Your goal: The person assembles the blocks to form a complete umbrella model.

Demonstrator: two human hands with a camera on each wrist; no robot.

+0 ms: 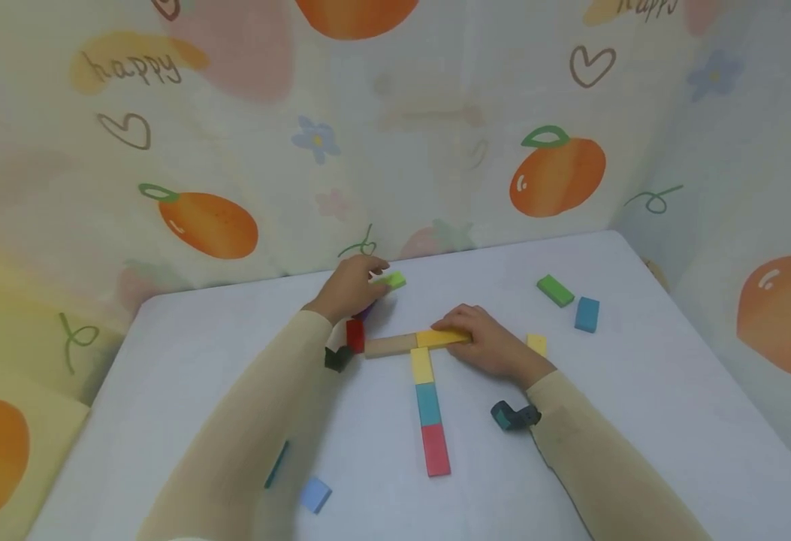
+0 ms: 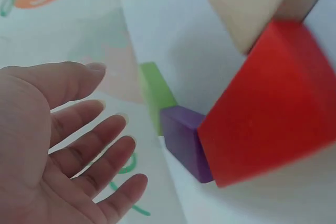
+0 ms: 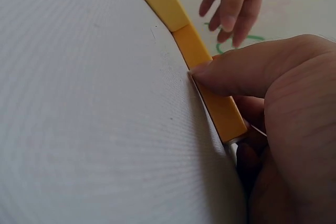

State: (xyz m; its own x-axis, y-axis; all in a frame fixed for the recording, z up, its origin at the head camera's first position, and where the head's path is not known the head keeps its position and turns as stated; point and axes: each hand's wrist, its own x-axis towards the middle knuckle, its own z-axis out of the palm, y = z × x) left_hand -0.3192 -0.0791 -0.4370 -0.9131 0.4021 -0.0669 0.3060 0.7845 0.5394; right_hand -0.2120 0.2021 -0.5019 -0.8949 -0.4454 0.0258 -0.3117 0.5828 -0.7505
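My left hand (image 1: 349, 288) hovers over the back of the table with fingers loosely spread. In the left wrist view, nothing lies between its fingers. Close by, a light green block (image 1: 397, 280), a purple block (image 2: 184, 142) and a red block (image 2: 275, 108) run in a curved line, meeting a tan block (image 1: 391, 346). My right hand (image 1: 488, 344) pinches an orange-yellow block (image 3: 212, 90) between thumb and fingers, at the end of the tan one. Below that block, a yellow block (image 1: 422, 366), a teal block (image 1: 427, 404) and a long red block (image 1: 436, 451) form a column toward me.
A green block (image 1: 555, 291) and a blue block (image 1: 587, 314) lie at the back right. Another yellow block (image 1: 536, 344) is partly hidden by my right wrist. Near my left forearm are a light blue block (image 1: 315, 495) and a thin teal piece (image 1: 276, 464). A patterned cloth stands behind the table.
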